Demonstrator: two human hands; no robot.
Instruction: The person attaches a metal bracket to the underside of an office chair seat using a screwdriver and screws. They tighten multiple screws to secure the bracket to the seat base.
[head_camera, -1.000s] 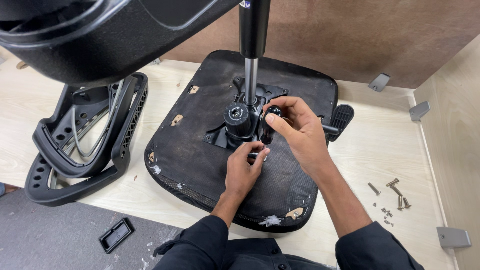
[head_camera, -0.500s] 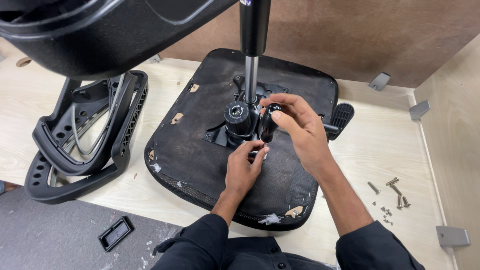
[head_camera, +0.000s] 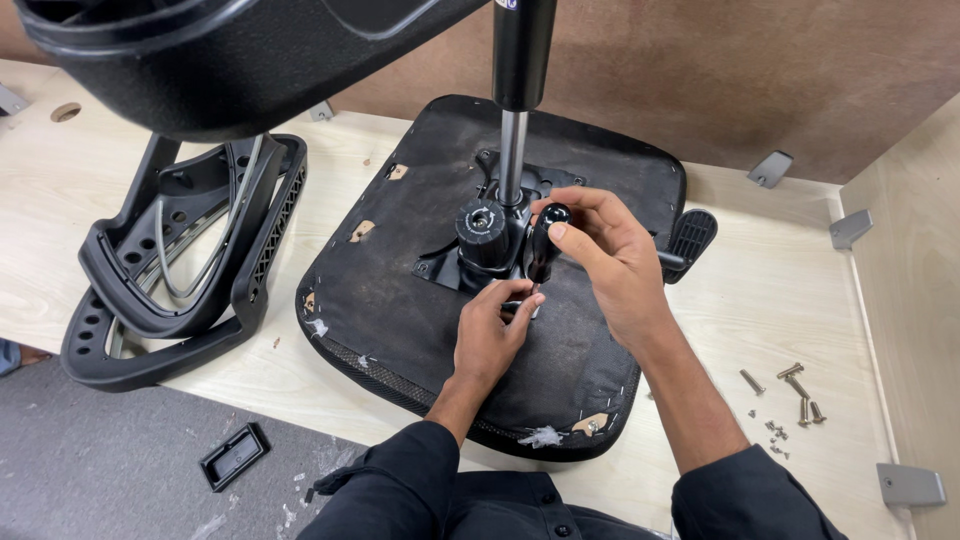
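Little moved: right hand fingers wrap screwdriver handle (left pinches tip)

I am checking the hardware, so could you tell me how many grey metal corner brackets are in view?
5: far-left bracket, bracket by chair base, back-wall bracket, right-wall bracket, bottom-right bracket. Others may be hidden.

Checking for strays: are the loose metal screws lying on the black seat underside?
No: the loose metal screws lie on the pale wooden table, right of the black seat underside.

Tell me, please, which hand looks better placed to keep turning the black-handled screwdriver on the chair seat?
Probably the right hand: it wraps the screwdriver handle from above, while the left hand only pinches near its tip.
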